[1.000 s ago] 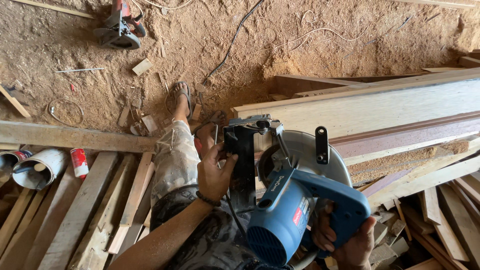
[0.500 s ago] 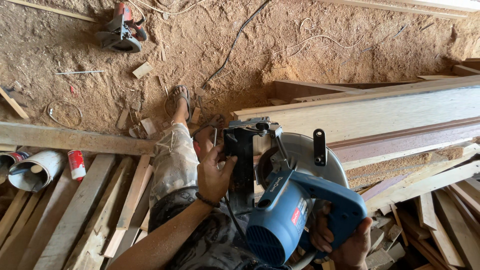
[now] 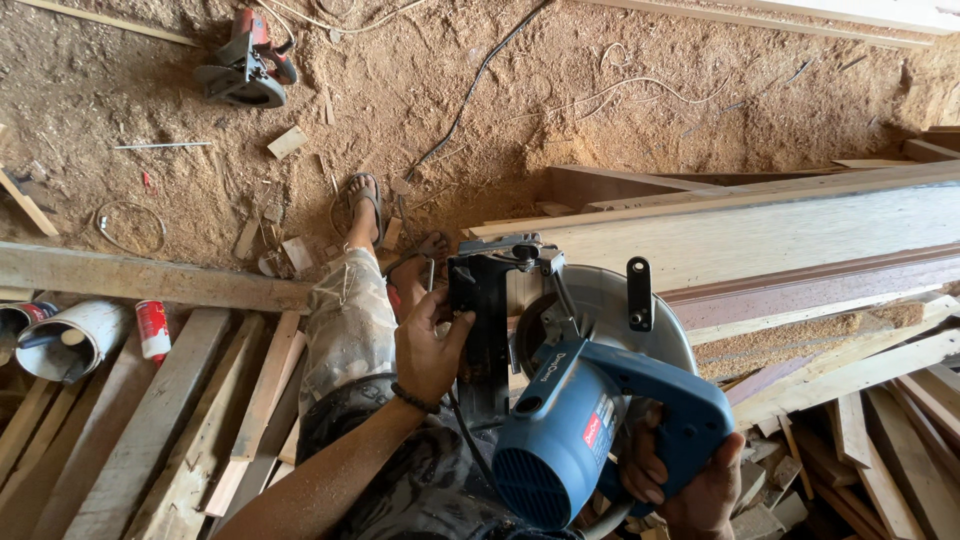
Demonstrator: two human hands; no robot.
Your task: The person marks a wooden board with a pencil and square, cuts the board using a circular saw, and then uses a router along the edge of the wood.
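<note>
gripping the blue circular saw (image 3: 590, 420) as before, the right hand (image 3: 690, 480) stays wrapped around its handle over the lap while the left hand (image 3: 430, 350) keeps pinching the base plate (image 3: 485, 320), barely shifted.

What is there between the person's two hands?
In the head view, the blue circular saw fills the stretch: the left hand holds its black base plate, and the right hand grips its blue handle.
</note>
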